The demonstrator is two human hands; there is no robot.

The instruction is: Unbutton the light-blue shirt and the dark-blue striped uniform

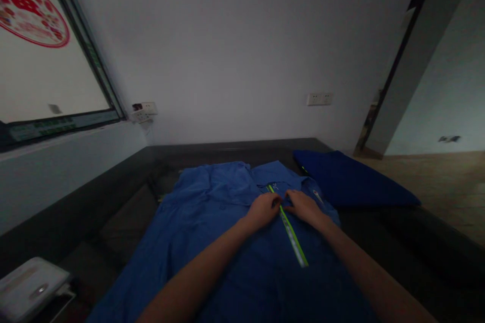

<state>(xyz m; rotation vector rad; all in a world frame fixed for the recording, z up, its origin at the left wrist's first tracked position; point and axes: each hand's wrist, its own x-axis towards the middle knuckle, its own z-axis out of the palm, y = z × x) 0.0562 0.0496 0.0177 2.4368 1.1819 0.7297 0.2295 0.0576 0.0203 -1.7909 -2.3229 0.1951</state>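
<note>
A blue work jacket (pixel 227 227) lies spread out in front of me, its collar end toward the wall. A yellow-green and silver reflective strip (pixel 291 237) runs at a slant across its chest. My left hand (pixel 266 208) is closed on the jacket cloth beside the strip, thumb and fingertips pinched together. Just right of it, my right hand (pixel 303 206) has its fingers bent down onto the cloth, also pinching at the front. The two hands almost meet across the strip. Whatever small part lies between the fingertips is too dim to make out.
The jacket rests on a dark surface (pixel 379 242) against a white wall. A folded dark blue cloth item (pixel 352 176) lies at the right. Front left stands a white device (pixel 34 285). Wall sockets (pixel 319 99) and a window (pixel 45 75) are beyond.
</note>
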